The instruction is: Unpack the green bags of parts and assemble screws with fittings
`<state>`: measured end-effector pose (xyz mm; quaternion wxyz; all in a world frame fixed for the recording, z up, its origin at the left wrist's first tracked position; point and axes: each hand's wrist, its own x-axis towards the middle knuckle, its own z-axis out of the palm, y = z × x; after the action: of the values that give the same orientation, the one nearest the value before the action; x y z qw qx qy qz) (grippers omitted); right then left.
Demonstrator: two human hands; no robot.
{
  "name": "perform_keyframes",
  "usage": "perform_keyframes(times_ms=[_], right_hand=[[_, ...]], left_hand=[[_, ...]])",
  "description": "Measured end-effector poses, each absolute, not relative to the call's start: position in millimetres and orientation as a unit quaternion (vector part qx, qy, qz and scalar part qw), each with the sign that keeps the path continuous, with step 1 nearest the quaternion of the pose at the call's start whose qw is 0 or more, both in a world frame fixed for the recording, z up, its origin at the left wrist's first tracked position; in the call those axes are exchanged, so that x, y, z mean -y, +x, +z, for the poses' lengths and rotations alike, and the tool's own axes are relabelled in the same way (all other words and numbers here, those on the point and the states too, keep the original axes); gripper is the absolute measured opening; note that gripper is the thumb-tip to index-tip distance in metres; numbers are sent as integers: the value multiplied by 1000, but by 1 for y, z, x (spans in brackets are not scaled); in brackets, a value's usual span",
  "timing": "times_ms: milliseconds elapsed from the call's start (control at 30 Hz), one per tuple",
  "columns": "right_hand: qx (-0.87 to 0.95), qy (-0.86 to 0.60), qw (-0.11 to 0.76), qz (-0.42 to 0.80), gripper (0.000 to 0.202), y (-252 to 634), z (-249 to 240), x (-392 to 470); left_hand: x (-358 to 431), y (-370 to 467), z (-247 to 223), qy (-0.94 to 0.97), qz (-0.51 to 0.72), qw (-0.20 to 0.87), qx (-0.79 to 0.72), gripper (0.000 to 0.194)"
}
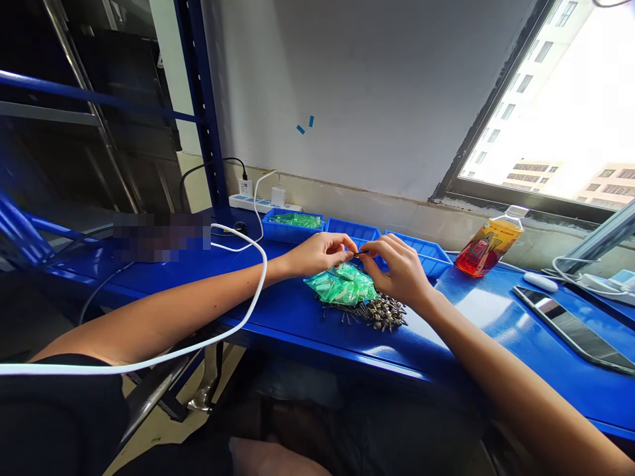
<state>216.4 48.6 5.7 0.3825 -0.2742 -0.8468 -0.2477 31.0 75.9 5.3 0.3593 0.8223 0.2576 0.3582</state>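
My left hand (325,255) and my right hand (394,266) meet fingertip to fingertip above the table. Both are closed in a pinch on one small dark thin piece (359,254), too small to name surely; it resembles a screw. Just beneath them lie shiny green plastic bags (342,285). Up against the bags is a heap of small brassy metal screw-like parts (387,312), below my right hand. Dark thin screws (348,312) are scattered on its left side. My fingers partly hide the bags and the bins behind.
Along the wall stand blue bins: a left bin (294,231) with green bags, a middle bin (352,230) and a right bin (421,254). A drink bottle (489,243) and a phone (575,327) are at right. A white cable (260,277) crosses over my left forearm.
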Motion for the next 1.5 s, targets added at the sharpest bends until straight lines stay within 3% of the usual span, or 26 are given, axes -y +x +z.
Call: perform_keyframes(times_ms=[667,967,1500], right_hand=[[846,-267,386,-253,17,212,10,-41],[851,-250,373,-274,19,211,10,-41],[823,-282,400,-287,16,231,11,-58]], left_hand=[[-68,32,13,767,358,472,-244,7],[-69,34,11,769,346,474,-252,15],[-74,35,5,764,406,422,-270,9]])
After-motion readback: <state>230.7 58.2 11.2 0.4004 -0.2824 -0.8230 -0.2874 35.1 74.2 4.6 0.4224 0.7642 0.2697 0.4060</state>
